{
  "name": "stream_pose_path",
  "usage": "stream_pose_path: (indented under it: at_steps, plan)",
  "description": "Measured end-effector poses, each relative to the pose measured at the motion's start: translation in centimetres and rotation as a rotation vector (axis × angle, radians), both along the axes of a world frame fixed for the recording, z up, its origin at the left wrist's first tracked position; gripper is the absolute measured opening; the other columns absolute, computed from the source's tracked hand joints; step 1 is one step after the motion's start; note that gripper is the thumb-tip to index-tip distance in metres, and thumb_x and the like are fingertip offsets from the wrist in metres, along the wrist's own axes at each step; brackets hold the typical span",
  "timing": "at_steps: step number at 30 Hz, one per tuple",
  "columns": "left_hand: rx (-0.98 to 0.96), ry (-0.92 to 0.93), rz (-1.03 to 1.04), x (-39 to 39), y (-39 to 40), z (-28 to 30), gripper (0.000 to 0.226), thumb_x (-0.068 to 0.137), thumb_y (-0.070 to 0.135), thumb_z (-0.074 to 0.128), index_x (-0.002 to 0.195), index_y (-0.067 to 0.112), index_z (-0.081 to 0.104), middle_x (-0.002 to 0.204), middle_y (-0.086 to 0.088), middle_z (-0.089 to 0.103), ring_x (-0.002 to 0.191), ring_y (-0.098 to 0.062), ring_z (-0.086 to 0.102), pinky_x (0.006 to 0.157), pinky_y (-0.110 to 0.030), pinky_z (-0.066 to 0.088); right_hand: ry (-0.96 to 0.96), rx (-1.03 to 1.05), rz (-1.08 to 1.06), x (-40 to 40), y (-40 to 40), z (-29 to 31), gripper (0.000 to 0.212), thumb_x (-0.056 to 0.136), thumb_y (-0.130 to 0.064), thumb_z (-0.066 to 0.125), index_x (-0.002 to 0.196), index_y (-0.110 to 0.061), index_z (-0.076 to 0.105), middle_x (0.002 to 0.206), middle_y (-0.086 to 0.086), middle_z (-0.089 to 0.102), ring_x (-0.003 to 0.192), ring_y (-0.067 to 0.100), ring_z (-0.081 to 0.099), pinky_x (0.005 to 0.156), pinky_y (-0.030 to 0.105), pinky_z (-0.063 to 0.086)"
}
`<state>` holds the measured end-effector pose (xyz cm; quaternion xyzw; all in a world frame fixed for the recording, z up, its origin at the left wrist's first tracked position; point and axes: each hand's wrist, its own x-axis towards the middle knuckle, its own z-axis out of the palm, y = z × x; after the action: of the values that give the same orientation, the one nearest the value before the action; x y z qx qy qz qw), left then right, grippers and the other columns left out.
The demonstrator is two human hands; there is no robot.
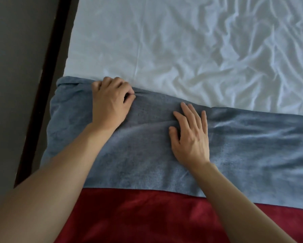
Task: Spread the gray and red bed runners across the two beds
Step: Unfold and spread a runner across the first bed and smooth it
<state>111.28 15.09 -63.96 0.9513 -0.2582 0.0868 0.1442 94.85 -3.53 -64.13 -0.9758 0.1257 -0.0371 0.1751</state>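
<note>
White sheet (164,41) — left hand (110,100) seemingly pinching gray runner (147,155), right hand (191,135) flat, open-fingered.

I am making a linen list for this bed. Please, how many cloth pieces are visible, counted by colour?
Gray: 1, the gray bed runner, under both hands
Red: 1, the red bed runner, nearest the camera
White: 1, the wrinkled white sheet
Total: 3
</note>
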Motion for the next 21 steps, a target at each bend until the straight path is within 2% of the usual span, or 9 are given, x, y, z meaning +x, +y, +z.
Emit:
stream_pose_path:
  at_steps: [4, 8, 10, 12, 14, 16, 18, 21]
  plan:
    - [-0.030, 0.023, 0.096, 2.6, -0.5, 0.6, 0.012, 0.089, 0.034, 0.062, 0.082, 0.025, 0.063, 0.086, 0.007, 0.062, 0.089, -0.024, 0.053, 0.081, -0.038, 0.026, -0.007, -0.003, 0.057, 0.8, 0.9, 0.0, 0.042, 0.099, -0.035, 0.045, 0.134, -0.013, 0.055, 0.158, 0.007, 0.035, 0.151, 0.025, 0.022, 0.125, 0.050, 0.009]
    - [0.028, 0.006, 0.002, 1.7, -1.0, 0.2, 0.009, 0.093, 0.029, 0.058, 0.091, 0.022, 0.063, 0.091, 0.004, 0.062, 0.088, -0.024, 0.055, 0.084, -0.038, 0.029, 0.049, -0.018, 0.139, 1.7, 2.3, -0.1, 0.054, 0.101, -0.041, 0.040, 0.148, -0.015, 0.041, 0.164, 0.006, 0.024, 0.154, 0.023, 0.011, 0.125, 0.052, 0.007]
    - [0.033, 0.014, 0.026, 2.1, 0.1, 0.1, 0.011, 0.095, 0.031, 0.056, 0.094, 0.023, 0.064, 0.095, 0.004, 0.063, 0.092, -0.024, 0.056, 0.087, -0.039, 0.030, 0.104, -0.049, 0.179, 2.0, 2.8, -0.2, 0.060, 0.101, -0.045, 0.037, 0.154, -0.017, 0.031, 0.166, 0.005, 0.016, 0.154, 0.023, 0.003, 0.125, 0.052, 0.005]
    - [0.009, 0.014, 0.090, 2.7, 0.8, 0.3, 0.015, 0.095, 0.031, 0.054, 0.104, 0.023, 0.063, 0.109, 0.003, 0.063, 0.106, -0.023, 0.056, 0.095, -0.040, 0.031, 0.137, -0.072, 0.173, 2.5, 2.9, -0.5, 0.064, 0.100, -0.047, 0.036, 0.157, -0.018, 0.023, 0.167, 0.005, 0.011, 0.155, 0.024, -0.001, 0.124, 0.053, 0.003]
    - [-0.024, 0.005, 0.062, 1.6, -0.1, 0.6, 0.030, 0.096, 0.026, 0.051, 0.125, 0.019, 0.057, 0.135, -0.002, 0.055, 0.130, -0.024, 0.047, 0.109, -0.043, 0.029, 0.142, -0.065, 0.170, 3.5, 3.2, -0.6, 0.065, 0.100, -0.045, 0.035, 0.158, -0.017, 0.020, 0.167, 0.005, 0.010, 0.154, 0.025, -0.001, 0.124, 0.054, 0.003]
    - [-0.042, 0.066, -0.117, -1.2, -2.0, 0.6, 0.045, 0.100, 0.023, 0.045, 0.143, 0.014, 0.044, 0.155, -0.006, 0.037, 0.147, -0.026, 0.028, 0.121, -0.048, 0.018, 0.146, -0.054, 0.173, 4.5, 3.8, -0.9, 0.064, 0.101, -0.043, 0.032, 0.159, -0.018, 0.016, 0.167, 0.005, 0.008, 0.154, 0.024, -0.001, 0.124, 0.054, 0.004]
    - [0.051, 0.176, -0.291, -4.1, -3.1, 0.0, 0.052, 0.102, 0.028, 0.036, 0.152, 0.014, 0.034, 0.162, -0.009, 0.024, 0.152, -0.026, 0.015, 0.123, -0.050, 0.011, 0.159, -0.062, 0.171, 4.7, 3.7, -1.4, 0.064, 0.103, -0.043, 0.029, 0.160, -0.020, 0.010, 0.168, 0.002, 0.005, 0.154, 0.021, -0.003, 0.124, 0.053, 0.005]
    - [0.222, 0.253, -0.235, -4.3, -0.9, -1.5, 0.063, 0.101, 0.044, 0.028, 0.157, 0.016, 0.021, 0.165, -0.009, 0.012, 0.153, -0.024, 0.004, 0.123, -0.050, 0.006, 0.183, -0.098, 0.149, 4.2, 1.7, -1.9, 0.070, 0.100, -0.052, 0.030, 0.160, -0.021, 0.011, 0.168, 0.000, 0.006, 0.154, 0.017, -0.003, 0.125, 0.047, 0.003]
